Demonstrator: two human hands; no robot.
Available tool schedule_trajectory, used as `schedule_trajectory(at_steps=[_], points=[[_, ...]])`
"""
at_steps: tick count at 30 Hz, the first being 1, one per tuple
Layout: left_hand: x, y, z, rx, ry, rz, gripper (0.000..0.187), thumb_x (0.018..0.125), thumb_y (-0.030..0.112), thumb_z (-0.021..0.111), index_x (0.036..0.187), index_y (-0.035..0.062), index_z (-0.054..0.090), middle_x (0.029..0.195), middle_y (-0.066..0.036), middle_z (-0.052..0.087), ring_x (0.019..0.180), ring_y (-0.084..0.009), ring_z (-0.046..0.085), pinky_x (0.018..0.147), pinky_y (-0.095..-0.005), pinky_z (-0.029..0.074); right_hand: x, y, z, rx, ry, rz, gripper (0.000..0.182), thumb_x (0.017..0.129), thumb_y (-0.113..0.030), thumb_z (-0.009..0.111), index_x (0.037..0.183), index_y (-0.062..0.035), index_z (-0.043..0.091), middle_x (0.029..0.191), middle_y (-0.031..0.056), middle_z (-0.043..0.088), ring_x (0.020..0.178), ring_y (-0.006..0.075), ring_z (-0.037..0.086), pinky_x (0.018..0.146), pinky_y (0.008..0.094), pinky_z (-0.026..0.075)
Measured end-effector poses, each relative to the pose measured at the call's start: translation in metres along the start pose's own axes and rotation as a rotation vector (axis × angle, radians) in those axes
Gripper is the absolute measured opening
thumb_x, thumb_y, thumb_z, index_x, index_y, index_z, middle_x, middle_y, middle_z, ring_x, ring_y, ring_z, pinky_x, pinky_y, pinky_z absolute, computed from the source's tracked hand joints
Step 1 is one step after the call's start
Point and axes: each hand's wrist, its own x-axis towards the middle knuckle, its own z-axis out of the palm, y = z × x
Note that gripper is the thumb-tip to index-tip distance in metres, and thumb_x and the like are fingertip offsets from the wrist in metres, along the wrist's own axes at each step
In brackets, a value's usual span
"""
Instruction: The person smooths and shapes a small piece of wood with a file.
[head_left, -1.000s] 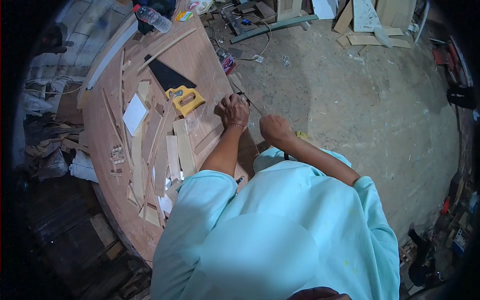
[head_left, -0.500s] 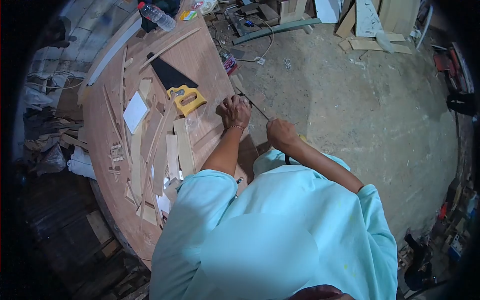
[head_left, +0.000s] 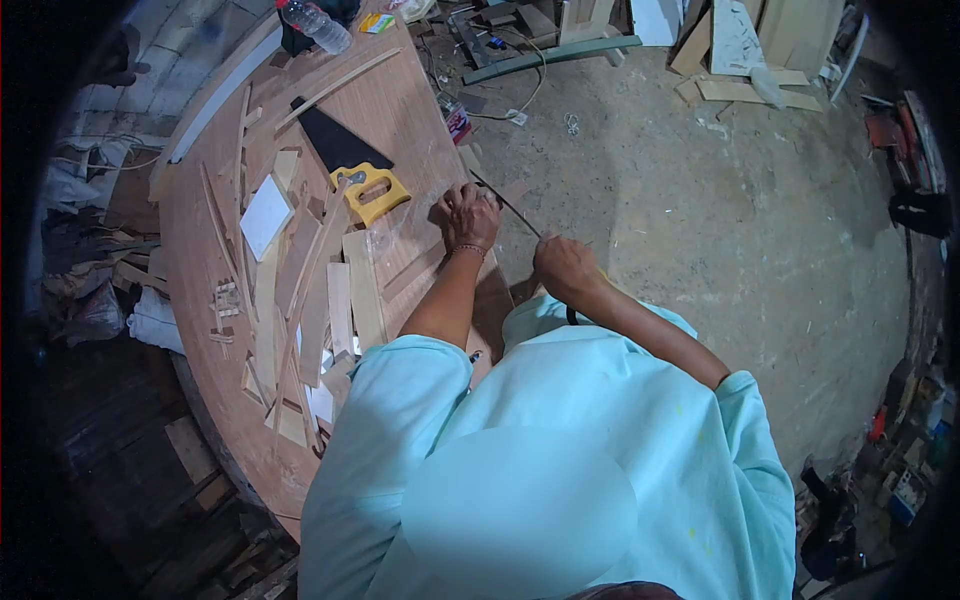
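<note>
My left hand (head_left: 470, 215) presses down at the right edge of the wooden table (head_left: 415, 100), fingers curled over a piece of wood (head_left: 467, 156) whose pale end shows just beyond them. My right hand (head_left: 565, 267) is closed round the handle of a handsaw (head_left: 512, 210). Its thin dark blade is seen almost edge-on, running past the table edge close to my left fingers. A bit of yellow shows behind my right wrist; most of the handle is hidden. A second handsaw (head_left: 372, 192), with a black blade and yellow handle, lies flat on the table left of my left hand.
Wood strips (head_left: 340, 308) and a white diamond-shaped panel (head_left: 266, 219) clutter the table's left side. A plastic bottle (head_left: 318, 27) with a red cap lies at the far end. Boards (head_left: 735, 45) and a cable (head_left: 540, 85) are on the floor beyond.
The view has shifted slightly, so the table's things sit a little further left and up. Both hands keep nearly the same places and grips; the blade's angle differs only slightly.
</note>
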Motion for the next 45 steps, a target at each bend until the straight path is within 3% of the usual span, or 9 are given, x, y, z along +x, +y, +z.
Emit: schedule_trajectory(at_steps=[4,6,10,13,21,27,31,43,45], points=[[0.002,0.000,0.001,0.010,0.008,0.022,0.027,0.078,0.023,0.041,0.071,0.0043,0.059,0.090,-0.009,0.051,0.096,-0.0259,0.040,0.085,-0.0432,0.026,0.028,-0.002,0.007,0.078,-0.001,-0.094,0.018,0.074,-0.008,0.040,0.070,0.0019,0.054,0.066,0.0186,0.057,0.063,0.0305,0.059,0.051,0.0378,0.047],[0.003,-0.001,0.002,0.001,0.011,0.030,0.027,0.078,0.024,0.041,0.072,0.0043,0.059,0.090,-0.009,0.051,0.096,-0.0259,0.040,0.085,-0.0433,0.026,0.037,-0.005,0.009,0.005,-0.011,-0.039,0.014,0.070,-0.009,0.048,0.064,-0.0054,0.061,0.073,0.0151,0.060,0.068,0.0274,0.061,0.054,0.0337,0.049],[0.002,0.000,0.000,0.051,0.010,0.021,0.027,0.078,0.025,0.040,0.074,0.0046,0.058,0.090,-0.010,0.050,0.095,-0.0260,0.040,0.085,-0.0443,0.026,0.013,-0.001,0.010,-0.038,0.041,-0.081,0.015,0.071,-0.010,0.048,0.065,-0.0046,0.061,0.075,0.0164,0.060,0.068,0.0276,0.061,0.053,0.0345,0.048],[0.002,0.000,-0.002,0.018,-0.011,0.035,0.028,0.078,0.026,0.039,0.074,0.0041,0.058,0.091,-0.010,0.050,0.095,-0.0264,0.040,0.085,-0.0443,0.026,0.009,-0.001,0.010,0.004,-0.007,0.072,0.015,0.070,-0.010,0.048,0.065,-0.0039,0.061,0.073,0.0165,0.060,0.065,0.0274,0.061,0.052,0.0358,0.048],[0.001,0.001,-0.004,0.012,0.000,0.009,0.030,0.079,0.025,0.039,0.073,0.0033,0.059,0.092,-0.009,0.051,0.096,-0.0261,0.040,0.085,-0.0429,0.026,0.029,0.003,0.025,0.030,0.098,-0.147,0.017,0.071,-0.009,0.045,0.081,0.0027,0.053,0.065,0.0161,0.057,0.061,0.0280,0.059,0.050,0.0340,0.047],[0.002,-0.001,-0.001,0.020,-0.002,0.020,0.029,0.079,0.025,0.040,0.075,0.0040,0.059,0.092,-0.008,0.052,0.096,-0.0247,0.040,0.086,-0.0419,0.026,0.014,0.000,0.006,0.006,-0.031,-0.071,0.016,0.072,-0.009,0.042,0.078,0.0020,0.053,0.066,0.0177,0.057,0.062,0.0301,0.059,0.051,0.0366,0.047],[0.006,0.001,0.000,-0.004,-0.001,-0.040,0.028,0.079,0.026,0.040,0.074,0.0052,0.058,0.091,-0.007,0.052,0.096,-0.0242,0.040,0.085,-0.0422,0.026,0.033,0.001,0.011,0.020,0.087,-0.172,0.017,0.074,-0.010,0.041,0.077,0.0023,0.053,0.067,0.0185,0.057,0.063,0.0312,0.059,0.053,0.0377,0.047],[0.003,-0.001,-0.004,0.047,-0.053,0.021,0.030,0.079,0.026,0.039,0.074,0.0057,0.060,0.093,-0.007,0.051,0.097,-0.0253,0.039,0.085,-0.0414,0.026,0.003,-0.005,-0.025,0.117,-0.023,-0.020,0.024,0.079,-0.013,0.035,0.073,0.0027,0.053,0.066,0.0206,0.057,0.062,0.0337,0.057,0.053,0.0421,0.045],[0.001,0.000,-0.003,0.076,-0.056,0.017,0.030,0.079,0.027,0.039,0.073,0.0057,0.060,0.094,-0.007,0.051,0.098,-0.0251,0.039,0.085,-0.0411,0.026,0.003,-0.008,-0.038,0.109,0.072,0.095,0.020,0.072,-0.011,0.044,0.077,0.0006,0.059,0.065,0.0180,0.058,0.067,0.0294,0.060,0.055,0.0377,0.048]])
